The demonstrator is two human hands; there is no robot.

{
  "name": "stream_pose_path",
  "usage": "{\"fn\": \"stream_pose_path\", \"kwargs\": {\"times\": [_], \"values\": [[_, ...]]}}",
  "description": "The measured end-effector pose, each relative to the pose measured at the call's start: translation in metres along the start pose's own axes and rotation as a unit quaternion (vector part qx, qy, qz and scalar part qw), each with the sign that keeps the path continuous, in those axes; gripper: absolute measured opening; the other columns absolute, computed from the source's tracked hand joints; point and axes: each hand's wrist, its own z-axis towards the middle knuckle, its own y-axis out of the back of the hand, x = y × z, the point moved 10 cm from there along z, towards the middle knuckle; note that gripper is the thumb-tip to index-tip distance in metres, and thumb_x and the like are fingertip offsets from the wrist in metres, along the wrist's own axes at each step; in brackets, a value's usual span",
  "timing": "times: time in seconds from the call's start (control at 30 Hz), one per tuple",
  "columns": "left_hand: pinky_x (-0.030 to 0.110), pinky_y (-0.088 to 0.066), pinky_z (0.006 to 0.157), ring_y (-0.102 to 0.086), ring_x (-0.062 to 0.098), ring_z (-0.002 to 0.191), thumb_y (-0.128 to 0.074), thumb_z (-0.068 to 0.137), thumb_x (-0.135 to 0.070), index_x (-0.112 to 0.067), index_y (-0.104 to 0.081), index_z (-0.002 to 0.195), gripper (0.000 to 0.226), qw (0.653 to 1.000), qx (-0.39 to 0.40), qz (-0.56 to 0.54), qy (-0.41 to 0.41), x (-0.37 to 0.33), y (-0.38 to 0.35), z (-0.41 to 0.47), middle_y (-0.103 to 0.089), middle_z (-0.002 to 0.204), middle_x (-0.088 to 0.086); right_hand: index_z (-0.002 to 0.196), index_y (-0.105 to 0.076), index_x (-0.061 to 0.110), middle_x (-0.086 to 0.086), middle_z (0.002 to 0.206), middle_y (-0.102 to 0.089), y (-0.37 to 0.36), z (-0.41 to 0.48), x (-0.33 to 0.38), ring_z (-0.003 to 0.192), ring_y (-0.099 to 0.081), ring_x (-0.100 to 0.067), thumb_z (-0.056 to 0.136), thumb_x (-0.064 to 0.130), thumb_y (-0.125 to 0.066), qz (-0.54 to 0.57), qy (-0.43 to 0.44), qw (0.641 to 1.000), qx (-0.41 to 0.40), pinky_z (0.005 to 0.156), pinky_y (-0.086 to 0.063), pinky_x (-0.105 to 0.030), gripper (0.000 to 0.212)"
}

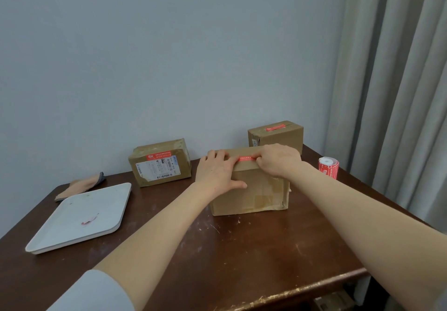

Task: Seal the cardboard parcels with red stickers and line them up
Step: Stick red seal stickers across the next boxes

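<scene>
A cardboard parcel (256, 194) stands in the middle of the dark wooden table (242, 257). A red sticker (246, 158) lies along its top edge. My left hand (217, 172) grips the parcel's left top corner, thumb on the front face. My right hand (278, 159) presses its fingers down on the sticker's right part. A second parcel (160, 163) with a red sticker and a shipping label sits at the back left. A third parcel (278, 135) with a red sticker on top stands at the back right. A roll of red stickers (328, 166) stands at the right.
A white tray (79, 218) with a pinkish scrap (90, 219) lies at the left. A folded cloth (82, 184) lies behind it. Grey curtains (399, 92) hang at the right, a plain wall stands behind. The table's front edge (302, 291) runs at the lower right.
</scene>
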Motion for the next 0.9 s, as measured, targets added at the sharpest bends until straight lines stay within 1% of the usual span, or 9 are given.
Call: {"fn": "stream_pose_path", "kwargs": {"times": [0.1,0.17,0.27,0.33,0.4,0.5,0.67,0.77,0.9], "values": [[0.037,-0.032,0.106,-0.033,0.022,0.133,-0.053,0.077,-0.069,-0.022,-0.034,0.143,0.083,1.0,-0.001,-0.027,0.004,0.004,0.0,-0.003,-0.037,0.147,0.0,0.097,-0.069,0.021,-0.006,0.092,-0.062,0.001,0.0,-0.009,0.082,-0.057,-0.029,0.091,0.022,-0.037,-0.002,-0.026,1.0,-0.011,0.067,-0.04,-0.03,0.033],[0.035,-0.032,0.108,-0.033,0.018,0.135,-0.056,0.078,-0.065,-0.019,-0.033,0.144,0.084,0.998,-0.002,-0.06,0.006,0.009,0.0,-0.005,-0.034,0.149,-0.002,0.094,-0.069,0.019,-0.005,0.09,-0.063,0.001,0.002,-0.014,0.079,-0.056,-0.028,0.089,0.02,-0.038,0.006,-0.035,0.999,-0.017,0.066,-0.04,-0.03,0.031],[0.033,-0.037,0.103,-0.037,0.017,0.132,-0.059,0.081,-0.058,-0.022,-0.03,0.145,0.079,0.995,-0.015,-0.102,0.001,0.012,0.002,-0.012,-0.035,0.149,-0.003,0.106,-0.069,0.023,-0.004,0.106,-0.065,0.006,0.002,-0.008,0.09,-0.059,-0.029,0.092,0.017,-0.037,-0.001,-0.013,0.999,-0.043,0.07,-0.042,-0.03,0.035],[0.033,-0.041,0.099,-0.041,0.017,0.129,-0.06,0.083,-0.054,-0.029,-0.031,0.144,0.073,0.993,-0.024,-0.113,-0.015,0.011,0.003,-0.015,-0.038,0.146,-0.003,0.124,-0.062,0.035,-0.001,0.121,-0.059,0.006,-0.001,0.002,0.108,-0.056,-0.028,0.097,0.021,-0.036,0.0,0.011,0.999,-0.043,0.078,-0.042,-0.033,0.04],[0.034,-0.042,0.098,-0.042,0.017,0.128,-0.06,0.083,-0.053,-0.033,-0.034,0.142,0.067,0.993,-0.016,-0.114,-0.022,0.011,0.001,-0.014,-0.039,0.145,-0.003,0.128,-0.056,0.043,-0.002,0.126,-0.056,0.002,-0.002,0.006,0.116,-0.053,-0.027,0.1,0.026,-0.034,-0.001,0.024,0.999,-0.026,0.085,-0.042,-0.034,0.04],[0.034,-0.044,0.097,-0.044,0.016,0.126,-0.062,0.081,-0.053,-0.033,-0.04,0.14,0.066,0.992,0.0,-0.124,-0.004,0.012,0.0,-0.011,-0.04,0.143,-0.004,0.127,-0.058,0.045,0.0,0.13,-0.057,-0.001,-0.001,0.004,0.118,-0.052,-0.025,0.098,0.025,-0.034,0.0,0.013,1.0,-0.009,0.088,-0.043,-0.035,0.042],[0.03,-0.043,0.094,-0.049,0.014,0.119,-0.067,0.077,-0.053,-0.025,-0.049,0.132,0.064,0.989,-0.006,-0.149,0.014,0.018,0.005,-0.011,-0.048,0.135,-0.005,0.119,-0.067,0.034,-0.001,0.123,-0.063,0.004,-0.004,-0.002,0.108,-0.058,-0.028,0.093,0.016,-0.039,0.025,-0.006,0.999,-0.026,0.081,-0.046,-0.033,0.042],[0.029,-0.044,0.091,-0.052,0.015,0.114,-0.067,0.076,-0.054,-0.022,-0.049,0.13,0.065,0.989,-0.017,-0.149,0.016,0.02,0.007,-0.013,-0.052,0.128,-0.004,0.115,-0.07,0.03,-0.003,0.118,-0.065,0.007,-0.004,-0.002,0.104,-0.06,-0.029,0.092,0.019,-0.042,0.038,-0.007,0.999,-0.027,0.08,-0.048,-0.033,0.038],[0.029,-0.044,0.089,-0.05,0.015,0.117,-0.061,0.082,-0.055,-0.033,-0.039,0.14,0.065,0.991,-0.017,-0.135,-0.015,0.015,0.006,-0.015,-0.043,0.135,-0.005,0.126,-0.06,0.042,-0.001,0.131,-0.058,0.004,-0.004,0.003,0.116,-0.054,-0.028,0.098,0.026,-0.037,0.025,0.001,1.0,-0.015,0.086,-0.044,-0.034,0.04]]}}
